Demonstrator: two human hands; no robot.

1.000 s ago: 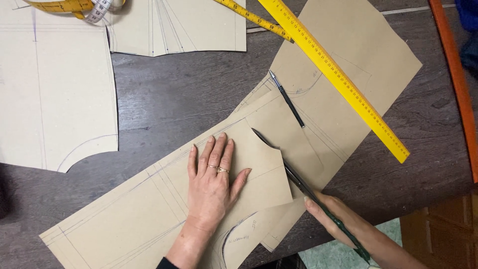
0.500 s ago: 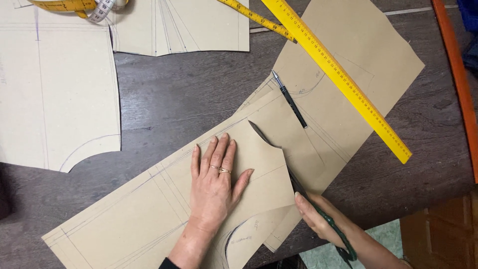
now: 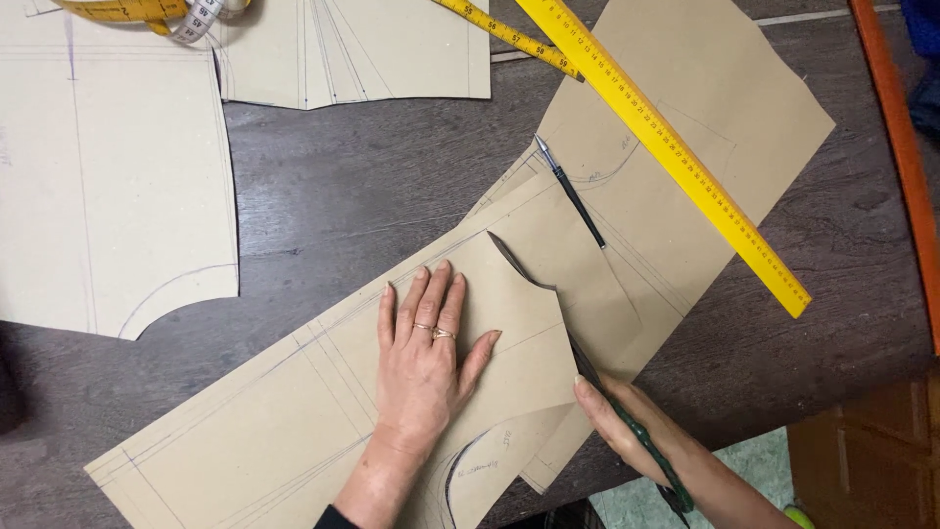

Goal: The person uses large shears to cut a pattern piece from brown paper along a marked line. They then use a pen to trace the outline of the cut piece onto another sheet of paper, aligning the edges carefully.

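Both hands work: left hand (image 3: 428, 367) flattens paper pattern (image 3: 294, 431), right hand (image 3: 627, 421) grips scissors (image 3: 627, 421).

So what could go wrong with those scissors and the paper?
The left hand lies flat on the brown pattern paper near the cut line, so the scissors in the right hand might nick a finger. The pen resting on the paper could roll off if it shifts.

We press our left hand (image 3: 423, 364) flat on the brown pattern paper (image 3: 294, 431), while our right hand (image 3: 627, 426) holds green-handled scissors (image 3: 641, 446) at its edge.
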